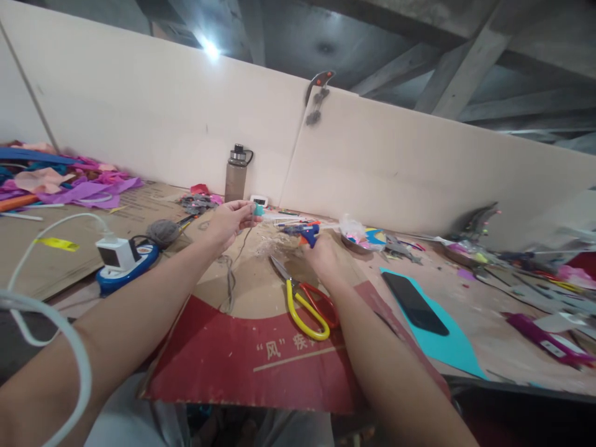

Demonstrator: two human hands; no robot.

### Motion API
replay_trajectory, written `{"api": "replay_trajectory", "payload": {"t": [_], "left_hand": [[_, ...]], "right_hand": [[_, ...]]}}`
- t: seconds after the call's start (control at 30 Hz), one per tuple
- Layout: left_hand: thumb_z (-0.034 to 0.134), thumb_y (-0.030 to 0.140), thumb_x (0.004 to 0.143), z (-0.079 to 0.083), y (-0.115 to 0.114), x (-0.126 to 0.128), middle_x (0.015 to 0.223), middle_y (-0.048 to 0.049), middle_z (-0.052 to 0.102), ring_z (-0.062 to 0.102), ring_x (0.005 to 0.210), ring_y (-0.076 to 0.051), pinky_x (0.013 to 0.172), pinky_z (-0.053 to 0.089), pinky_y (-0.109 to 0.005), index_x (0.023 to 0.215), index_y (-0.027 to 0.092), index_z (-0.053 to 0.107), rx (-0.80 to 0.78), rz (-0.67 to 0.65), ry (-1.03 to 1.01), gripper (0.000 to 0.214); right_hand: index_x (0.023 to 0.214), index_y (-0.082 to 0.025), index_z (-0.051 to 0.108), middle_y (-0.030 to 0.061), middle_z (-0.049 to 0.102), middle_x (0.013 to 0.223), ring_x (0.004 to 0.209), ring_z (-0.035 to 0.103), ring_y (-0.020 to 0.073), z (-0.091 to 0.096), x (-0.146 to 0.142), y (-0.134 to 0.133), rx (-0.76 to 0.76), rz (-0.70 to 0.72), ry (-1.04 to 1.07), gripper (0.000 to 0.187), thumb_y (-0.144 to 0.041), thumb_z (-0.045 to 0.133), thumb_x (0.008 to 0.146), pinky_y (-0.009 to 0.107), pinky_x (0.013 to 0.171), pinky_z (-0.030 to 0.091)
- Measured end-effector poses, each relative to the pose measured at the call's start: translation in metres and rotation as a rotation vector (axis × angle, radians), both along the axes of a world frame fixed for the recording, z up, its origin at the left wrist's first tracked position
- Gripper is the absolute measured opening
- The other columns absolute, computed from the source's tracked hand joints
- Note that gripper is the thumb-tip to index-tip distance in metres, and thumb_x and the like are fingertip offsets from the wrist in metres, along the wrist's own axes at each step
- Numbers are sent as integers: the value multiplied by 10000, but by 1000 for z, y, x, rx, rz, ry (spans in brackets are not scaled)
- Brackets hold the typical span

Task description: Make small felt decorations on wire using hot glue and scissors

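Pinched in the fingers of my left hand (234, 222) is a small teal piece (258, 210); its exact kind is too small to tell. Grey yarn (229, 273) hangs from that hand down to the cardboard sheet (223, 366). My right hand (323, 254) is wrapped round a blue glue gun (307, 233), whose nozzle end points left toward the teal piece, apart from it. Scissors (305, 301) with one yellow and one red handle lie open on the cardboard just below my right hand. A ball of grey yarn (162, 231) sits left of my left forearm.
A bottle (236, 177) stands by the white partition (395, 161). At left are a blue power strip (125, 267) with a white charger and cable, and colourful scraps (69, 180). To the right lie a phone (414, 303) on turquoise sheet and a bowl (357, 244).
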State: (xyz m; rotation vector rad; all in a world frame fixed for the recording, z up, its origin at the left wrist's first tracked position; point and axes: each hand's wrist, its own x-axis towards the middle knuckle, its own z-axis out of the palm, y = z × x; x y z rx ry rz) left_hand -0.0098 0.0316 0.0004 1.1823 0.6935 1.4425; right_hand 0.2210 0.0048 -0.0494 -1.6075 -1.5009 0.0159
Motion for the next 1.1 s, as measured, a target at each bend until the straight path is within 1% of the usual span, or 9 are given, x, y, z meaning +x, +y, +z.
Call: {"api": "replay_trajectory", "payload": {"t": [0.1,0.2,0.27,0.4,0.5,0.63,0.77,0.9,1.1], "left_hand": [[669,176,744,0,1,0,703,-41,671,647,599,-96,582,517,-196,779,105,626,-10,-21,-16,89],[694,183,729,0,1,-1,733,-54,684,650,613,-95,588,519,-195,789,104,637,-42,-28,-21,115],[704,202,721,0,1,-2,749,-59,687,651,607,-97,531,494,-175,804,107,643,-69,-26,-12,140],[722,244,696,-1,4,-4,740,-47,672,617,530,-75,369,343,-127,806,114,652,-104,-15,21,184],[717,226,687,-2,5,-4,708,-30,649,592,510,-59,358,313,-124,791,112,655,-120,1,15,166],[703,205,685,-2,3,-3,683,-26,637,578,517,-58,387,341,-134,767,113,649,-126,-3,9,135],[710,209,676,-1,0,0,692,-35,646,572,516,-56,384,323,-132,754,111,650,-118,-25,13,138],[712,218,679,-2,0,1,680,-36,648,588,527,-61,391,329,-128,738,111,644,-122,-22,16,141],[728,241,669,-2,-1,2,677,-31,653,601,527,-69,393,336,-142,770,114,637,-125,-21,30,186]], "right_hand": [[1017,-131,532,127,620,998,866,584,206,9,-2,-2,159,-28,236,376,-243,544,657,336,785,455],[997,-157,543,33,617,846,722,567,153,16,-8,-7,101,143,468,339,-301,512,692,281,678,455],[972,-180,555,-12,587,739,645,548,137,20,-16,-14,44,242,525,297,-309,496,711,258,617,438],[999,-198,497,20,631,882,687,595,137,32,-34,-33,71,421,568,294,-301,519,724,271,653,473],[1064,-211,440,62,622,1055,726,610,143,37,-44,-45,77,540,544,306,-305,472,774,278,625,496],[1130,-222,448,56,636,989,737,605,165,35,-45,-51,100,440,333,325,-277,461,810,319,693,498],[1119,-189,498,93,638,1032,921,598,215,33,-43,-51,158,363,165,312,-255,486,815,366,835,462],[1171,-199,490,93,626,1104,999,577,216,34,-43,-51,178,390,119,350,-245,489,823,365,894,429],[1163,-188,490,90,637,1048,937,590,210,32,-44,-51,170,409,123,345,-233,488,820,367,877,435]]}}
